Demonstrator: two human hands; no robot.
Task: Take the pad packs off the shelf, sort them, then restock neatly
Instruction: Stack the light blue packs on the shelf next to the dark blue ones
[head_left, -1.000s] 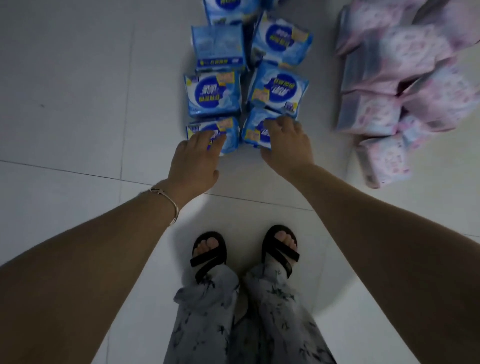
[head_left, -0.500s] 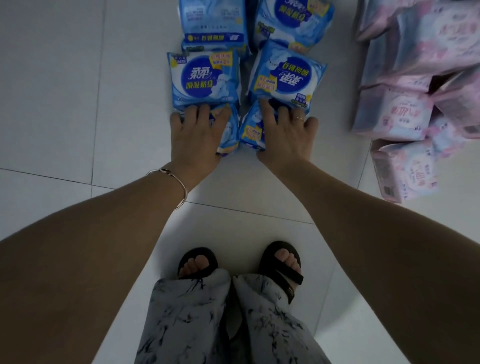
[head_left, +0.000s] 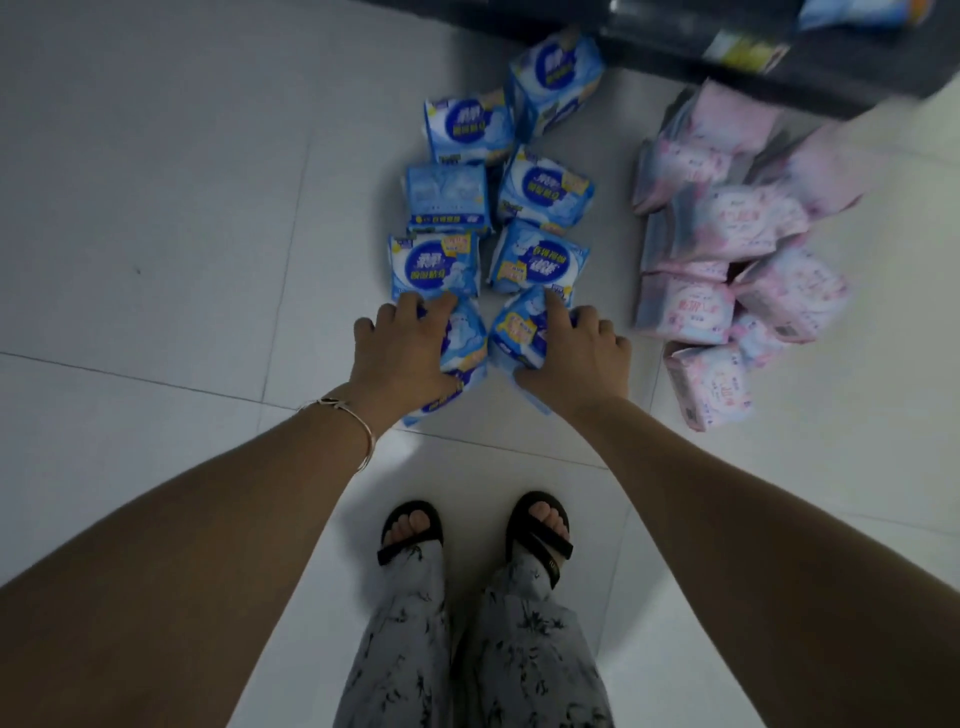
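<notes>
The nearest two blue pad packs (head_left: 470, 338), flat under the palms a moment ago, now tilt off the floor (head_left: 156, 208), left hand (head_left: 400, 358) and right hand (head_left: 571, 358) each closed in a grip on one, so restocking seems begun; glossy, soft pink packs (head_left: 727, 270) wait beside the shelf (head_left: 727, 52).

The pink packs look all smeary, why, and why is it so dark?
Head view: the pink packs and the dark shelf are streaked by motion blur; the blue packs stay fairly readable; the light is dim, and the wide lens darkens the corners and stretches the arms.
</notes>
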